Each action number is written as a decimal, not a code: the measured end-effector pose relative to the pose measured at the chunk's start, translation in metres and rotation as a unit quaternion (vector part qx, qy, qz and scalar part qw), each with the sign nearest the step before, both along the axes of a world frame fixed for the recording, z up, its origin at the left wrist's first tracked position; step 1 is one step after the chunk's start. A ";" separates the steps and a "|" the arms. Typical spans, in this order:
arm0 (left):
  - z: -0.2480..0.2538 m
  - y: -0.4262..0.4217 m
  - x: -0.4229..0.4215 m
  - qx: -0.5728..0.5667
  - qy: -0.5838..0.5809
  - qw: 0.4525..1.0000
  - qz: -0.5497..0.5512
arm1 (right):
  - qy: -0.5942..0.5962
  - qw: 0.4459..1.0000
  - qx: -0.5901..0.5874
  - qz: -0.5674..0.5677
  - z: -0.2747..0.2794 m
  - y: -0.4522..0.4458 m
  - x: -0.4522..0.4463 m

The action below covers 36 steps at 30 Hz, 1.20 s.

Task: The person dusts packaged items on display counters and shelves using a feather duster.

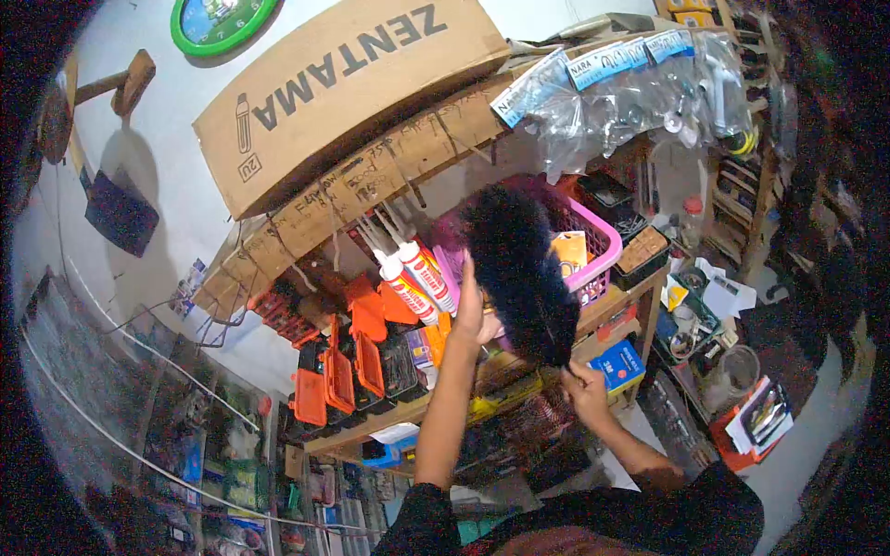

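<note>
A black fluffy duster [521, 269] stands tilted in front of the shelf, its thick pile covering part of a pink plastic basket [607, 255]. My right hand [586, 391] is closed around the duster's lower end, where the handle would be. On the other side, my left hand [473, 304] is raised beside the pile with a finger stretched upward. Some of its fingers are hidden, and I cannot tell if it touches the duster or the basket. Just left of it lean white-and-red sealant tubes [414, 283].
A cardboard box [343, 88] rests on the wooden beam above. Orange-lidded black bins [357, 357] line the shelf at left. Plastic packets [621, 93] hang at upper right. A blue box [619, 364] sits below the basket. A green clock [222, 20] hangs on the wall.
</note>
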<state>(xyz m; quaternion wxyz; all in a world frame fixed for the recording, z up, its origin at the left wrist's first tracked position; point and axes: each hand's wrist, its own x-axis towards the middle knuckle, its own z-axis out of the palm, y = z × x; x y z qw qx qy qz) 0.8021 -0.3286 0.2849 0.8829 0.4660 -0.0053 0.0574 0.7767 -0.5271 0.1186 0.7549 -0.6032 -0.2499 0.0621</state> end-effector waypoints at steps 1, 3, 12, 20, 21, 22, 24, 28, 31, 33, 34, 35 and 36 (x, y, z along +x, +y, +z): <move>0.002 -0.003 -0.002 0.003 0.003 1.000 0.013 | 0.001 1.000 -0.009 -0.021 -0.015 0.001 -0.010; 0.008 -0.009 -0.004 0.009 0.004 0.999 0.040 | -0.068 0.996 -0.035 -0.051 -0.068 0.007 -0.017; -0.025 0.007 -0.016 0.157 0.076 0.966 0.192 | 0.004 0.999 -0.043 0.026 -0.011 0.005 0.001; -0.040 0.018 -0.035 0.489 -0.052 0.817 0.301 | 0.036 0.998 0.022 0.036 -0.041 0.006 -0.019; -0.037 0.019 -0.031 0.453 -0.002 0.844 0.288 | 0.035 0.999 0.003 0.041 -0.010 0.001 -0.015; -0.036 0.020 -0.028 0.423 0.035 0.861 0.278 | 0.035 0.998 -0.016 0.045 0.017 -0.002 -0.013; -0.036 0.022 -0.027 0.403 0.075 0.872 0.268 | 0.018 0.999 -0.007 0.027 0.026 -0.001 -0.014; -0.064 0.042 -0.035 0.540 0.015 0.784 0.304 | -0.005 1.000 -0.007 0.007 -0.027 0.003 -0.028; -0.093 0.059 -0.038 0.639 -0.016 0.694 0.330 | -0.007 1.000 0.003 0.025 -0.012 0.000 -0.029; -0.085 0.056 -0.034 0.553 0.066 0.779 0.287 | -0.028 0.999 -0.038 0.020 0.029 -0.005 -0.016; -0.043 0.035 -0.030 0.431 0.158 0.852 0.251 | -0.040 0.997 -0.057 0.016 0.036 -0.006 -0.012; -0.034 0.029 -0.030 0.377 0.176 0.879 0.232 | 0.007 0.999 -0.013 0.035 0.020 0.002 -0.004; -0.026 0.023 -0.030 0.322 0.197 0.901 0.216 | -0.008 1.000 -0.025 0.018 0.012 0.003 -0.002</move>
